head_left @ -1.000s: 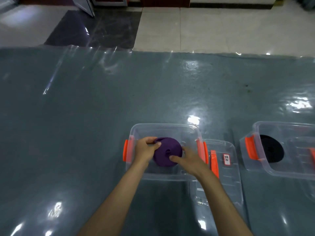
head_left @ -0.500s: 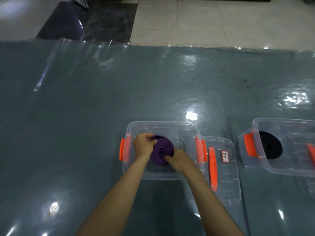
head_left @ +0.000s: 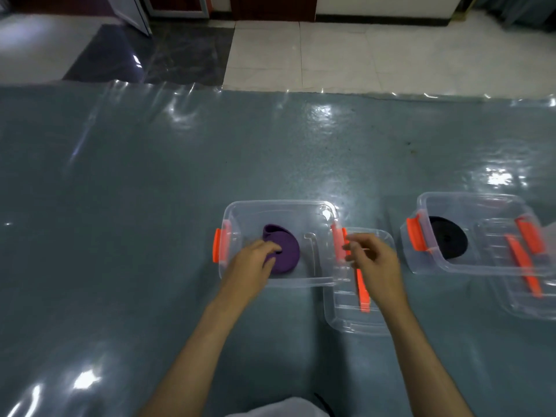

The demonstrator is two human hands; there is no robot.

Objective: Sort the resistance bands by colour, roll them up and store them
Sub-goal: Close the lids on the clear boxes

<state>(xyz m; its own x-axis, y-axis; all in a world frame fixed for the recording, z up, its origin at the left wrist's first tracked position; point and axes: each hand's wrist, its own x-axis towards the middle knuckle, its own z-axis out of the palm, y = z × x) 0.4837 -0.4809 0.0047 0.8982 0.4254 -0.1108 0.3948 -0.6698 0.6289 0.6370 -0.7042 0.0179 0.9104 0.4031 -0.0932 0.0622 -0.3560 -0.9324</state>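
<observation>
A rolled purple resistance band (head_left: 288, 250) lies inside a clear plastic box (head_left: 279, 203) with orange latches, its outer end lifting slightly at the top. My left hand (head_left: 252, 261) reaches into the box and its fingers and thumb curl round the roll's near left edge. Outside the box, my right hand (head_left: 374, 261) hovers over the box's lid (head_left: 355, 325); its fingers are loosely curled and hold nothing.
A second clear box (head_left: 469, 196) at the right holds a black rolled band (head_left: 449, 239), with its own lid (head_left: 525, 302) leaning under it. Everything sits on a glossy grey-blue plastic-covered floor mat (head_left: 135, 206). Tiled floor lies beyond the mat's far edge.
The purple roll has been lowered to the box's bottom. My right hand let go of it and moved right, out over the lid. My left hand stays on the roll.
</observation>
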